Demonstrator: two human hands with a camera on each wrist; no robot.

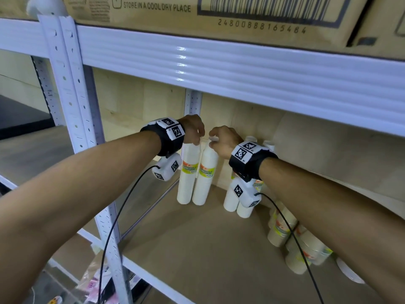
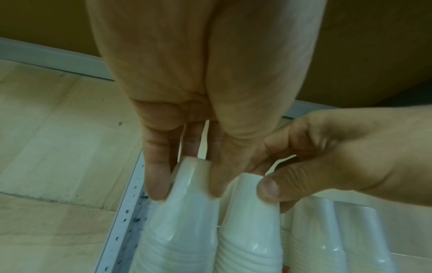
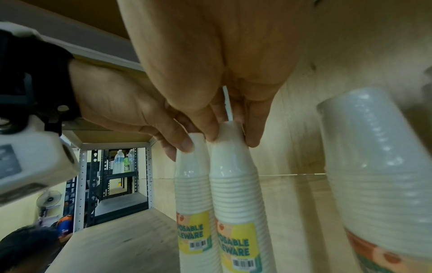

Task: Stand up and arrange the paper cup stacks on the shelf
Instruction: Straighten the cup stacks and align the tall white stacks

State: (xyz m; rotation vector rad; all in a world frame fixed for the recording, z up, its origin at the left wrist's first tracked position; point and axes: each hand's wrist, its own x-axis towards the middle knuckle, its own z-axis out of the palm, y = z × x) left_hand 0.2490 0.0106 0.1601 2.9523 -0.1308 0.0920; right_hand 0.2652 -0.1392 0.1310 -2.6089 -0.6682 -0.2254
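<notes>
Pinching tops: left hand on left cup stack, right hand on right cup stack, both upright on shelf. Risk: tall, narrow (top-heavy) — careless release topples both.

Stockroom: steel shelving, cartons
</notes>
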